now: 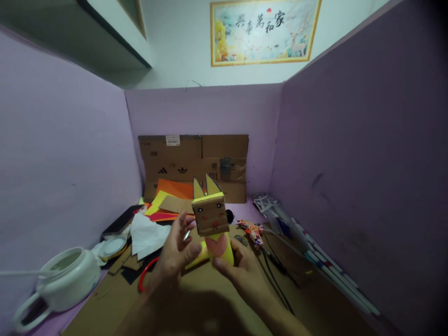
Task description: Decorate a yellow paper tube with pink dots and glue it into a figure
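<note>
Cardboard toy (pixel 212 223) held roughly upright, yellow body (pixel 228 252) pinched by fingers of right hand (pixel 243 266), presumably to leave face uncovered; fingers of left hand (pixel 174 254) spread loosely just beside it, contact unclear.

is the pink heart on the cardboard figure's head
No, the pink heart is on the yellow body, below the cardboard head.

Cardboard (pixel 194 156) bears Adidas logos (pixel 182 170), "01"; poster (pixel 262 39) reads 家和萬事興.
</note>
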Demonstrator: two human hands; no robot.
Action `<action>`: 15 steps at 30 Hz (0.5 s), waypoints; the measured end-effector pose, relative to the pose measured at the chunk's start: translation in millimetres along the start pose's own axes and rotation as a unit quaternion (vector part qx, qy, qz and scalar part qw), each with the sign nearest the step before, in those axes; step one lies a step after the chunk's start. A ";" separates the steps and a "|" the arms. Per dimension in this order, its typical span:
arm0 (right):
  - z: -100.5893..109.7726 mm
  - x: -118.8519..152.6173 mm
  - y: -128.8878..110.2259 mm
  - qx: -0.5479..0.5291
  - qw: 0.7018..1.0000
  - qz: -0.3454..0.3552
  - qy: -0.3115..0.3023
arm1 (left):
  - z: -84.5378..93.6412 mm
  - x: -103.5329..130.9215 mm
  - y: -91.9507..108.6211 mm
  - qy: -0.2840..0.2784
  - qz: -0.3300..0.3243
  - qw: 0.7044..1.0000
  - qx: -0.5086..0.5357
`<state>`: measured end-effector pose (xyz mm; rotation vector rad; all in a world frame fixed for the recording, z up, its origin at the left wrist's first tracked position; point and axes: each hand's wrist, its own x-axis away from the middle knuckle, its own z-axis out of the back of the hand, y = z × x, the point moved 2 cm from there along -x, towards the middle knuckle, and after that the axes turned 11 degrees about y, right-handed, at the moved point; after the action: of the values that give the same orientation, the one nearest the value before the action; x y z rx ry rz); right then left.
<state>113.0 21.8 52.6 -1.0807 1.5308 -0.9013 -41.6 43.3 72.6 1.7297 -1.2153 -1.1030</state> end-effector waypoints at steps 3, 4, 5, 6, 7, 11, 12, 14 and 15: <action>1.1 1.1 -2.2 0.028 1.000 0.004 0.008 | -1.3 -12.5 16.6 0.023 -0.003 0.999 0.043; 1.4 1.8 -3.7 0.039 0.999 0.007 0.009 | -7.0 -12.6 22.4 -0.002 0.003 0.999 0.054; 1.8 2.4 -5.3 0.052 0.999 0.010 0.010 | -13.9 -11.0 27.6 -0.031 0.010 0.998 0.059; 2.4 3.0 -6.9 0.067 0.998 0.013 0.012 | -21.0 -8.2 31.8 -0.058 0.020 0.996 0.061; 3.0 3.6 -8.5 0.081 0.996 0.018 0.014 | -27.3 -5.0 34.9 -0.074 0.027 0.995 0.061; 4.6 4.8 -10.8 0.103 0.994 0.023 0.020 | -39.8 1.5 37.8 -0.055 0.016 0.997 0.054; 4.8 4.7 -10.2 0.098 0.995 0.016 0.022 | -41.1 1.2 36.8 -0.048 0.014 0.997 0.054; 5.4 4.0 -8.0 0.080 0.996 -0.003 0.028 | -43.5 -0.2 34.0 -0.031 0.011 0.998 0.052; 5.8 3.3 -6.5 0.073 0.997 -0.013 0.029 | -45.2 -0.6 32.4 -0.022 0.012 0.999 0.049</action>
<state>119.6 16.4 56.5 -0.9788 1.4761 -1.0551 -10.1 39.0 118.2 1.7669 -1.3327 -1.0884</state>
